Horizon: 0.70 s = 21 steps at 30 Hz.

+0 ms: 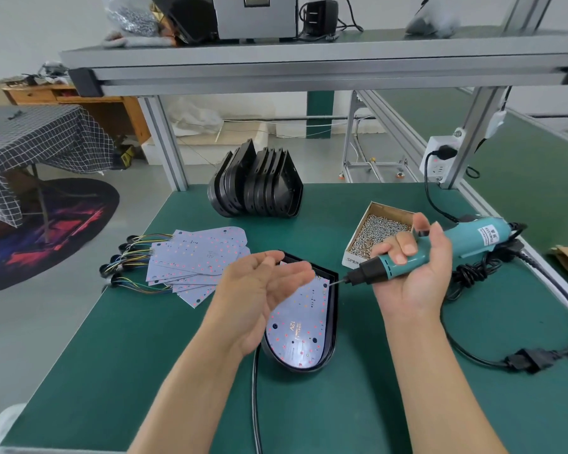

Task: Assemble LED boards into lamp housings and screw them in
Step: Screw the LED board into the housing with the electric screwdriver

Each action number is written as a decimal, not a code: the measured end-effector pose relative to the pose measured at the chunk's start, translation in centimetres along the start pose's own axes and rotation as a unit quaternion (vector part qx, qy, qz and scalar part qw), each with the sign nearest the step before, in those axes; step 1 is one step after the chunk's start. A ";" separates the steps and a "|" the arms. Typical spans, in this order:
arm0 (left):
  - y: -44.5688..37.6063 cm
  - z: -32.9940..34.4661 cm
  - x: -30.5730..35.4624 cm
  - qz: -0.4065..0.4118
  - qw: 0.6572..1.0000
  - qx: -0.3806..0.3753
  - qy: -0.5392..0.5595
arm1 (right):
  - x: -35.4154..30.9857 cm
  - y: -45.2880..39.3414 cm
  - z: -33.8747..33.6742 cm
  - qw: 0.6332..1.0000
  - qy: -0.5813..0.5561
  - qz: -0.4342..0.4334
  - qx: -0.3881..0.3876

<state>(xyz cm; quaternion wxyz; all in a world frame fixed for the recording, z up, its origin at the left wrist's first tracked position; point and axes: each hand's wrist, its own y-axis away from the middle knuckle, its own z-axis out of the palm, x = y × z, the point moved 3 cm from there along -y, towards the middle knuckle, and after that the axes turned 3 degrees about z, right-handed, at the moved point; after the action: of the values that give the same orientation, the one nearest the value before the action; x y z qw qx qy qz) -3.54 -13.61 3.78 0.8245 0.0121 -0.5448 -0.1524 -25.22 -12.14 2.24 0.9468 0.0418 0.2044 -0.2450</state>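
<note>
On the green bench mat, a fanned pile of LED boards with coloured wire leads lies at the left. Far of centre stands a stack of black lamp housings. The left hand hovers palm-up, fingers relaxed and holding nothing, over a lamp housing with an LED board seated inside. The right hand grips a teal electric screwdriver, its bit touching the board's far edge. A box of screws sits just beyond.

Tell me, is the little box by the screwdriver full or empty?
Nearly full. The open cardboard box holds a heap of silver screws almost to its rim.
</note>
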 end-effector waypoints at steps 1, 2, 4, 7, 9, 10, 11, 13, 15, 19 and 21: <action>-0.1 0.3 -0.2 0.023 0.997 0.002 -0.073 | -0.1 0.0 0.2 1.000 -0.010 0.004 -0.002; -0.1 0.5 -0.4 0.044 0.988 0.003 -0.146 | -0.1 0.1 0.4 1.000 -0.020 0.007 -0.005; -0.2 0.9 -0.9 0.070 0.970 -0.004 -0.234 | -0.2 0.4 1.0 0.999 -0.041 0.012 -0.014; 0.1 1.6 -1.6 0.073 0.961 -0.042 -0.263 | -0.1 1.0 1.9 0.998 -0.062 0.017 -0.030; 0.3 2.0 -2.0 0.061 0.963 -0.057 -0.255 | 0.0 1.3 2.4 0.997 -0.068 0.014 -0.037; 0.5 2.2 -2.2 0.050 0.967 -0.058 -0.243 | 0.1 1.4 2.6 0.997 -0.067 0.012 -0.038; 0.6 2.3 -2.4 0.037 0.972 -0.052 -0.228 | 0.2 1.5 2.8 0.997 -0.065 0.011 -0.039; 0.8 2.3 -2.7 0.011 0.981 -0.016 -0.191 | 0.4 1.7 3.1 0.998 -0.059 0.010 -0.036; 0.9 2.3 -2.9 -0.006 0.988 0.020 -0.155 | 0.7 1.8 3.1 0.998 -0.055 0.009 -0.030; 0.9 2.3 -3.2 -0.053 0.997 0.044 -0.045 | 1.1 2.0 3.1 0.999 -0.043 0.009 -0.019; 0.8 2.3 -3.0 -0.079 0.996 0.044 0.008 | 1.1 2.0 3.0 0.999 -0.039 0.009 -0.017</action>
<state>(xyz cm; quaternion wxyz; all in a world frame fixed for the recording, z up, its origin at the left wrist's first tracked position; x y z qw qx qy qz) -6.54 -11.68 2.15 0.8131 0.0925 -0.5415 -0.1925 -22.27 -11.43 4.52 0.9567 0.0175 0.1715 -0.2345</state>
